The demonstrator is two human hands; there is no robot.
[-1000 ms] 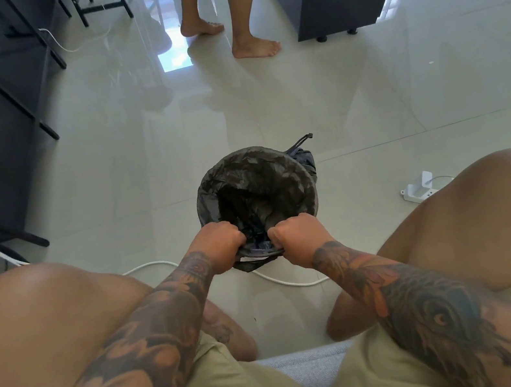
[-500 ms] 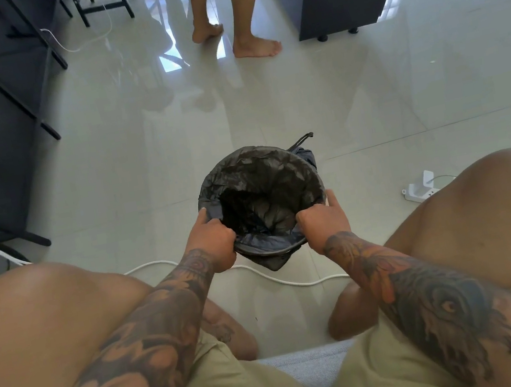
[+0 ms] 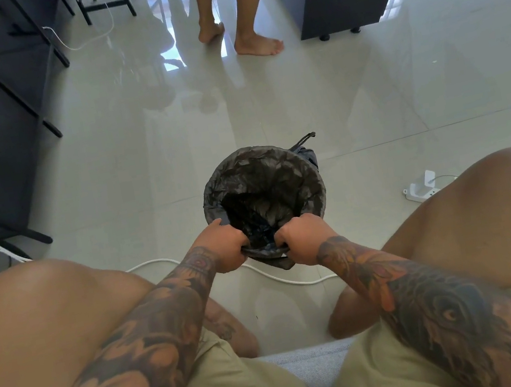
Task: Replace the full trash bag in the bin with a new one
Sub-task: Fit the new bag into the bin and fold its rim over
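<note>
Floor: bag rim btwn grips.

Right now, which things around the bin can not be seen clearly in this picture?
- Head view: bin body, wrapped by the black bag.
- Bag's bottom and contents: too dark.
- Fingertips of left hand and right hand: curled into the bag's near rim.
- Standing person: cut off by top edge.
- White cable: partly behind hands.

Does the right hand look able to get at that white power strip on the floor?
Probably, but not right now: the right hand grips the trash bag rim. The power strip lies on open floor right of the bin, beside the knee.
</note>
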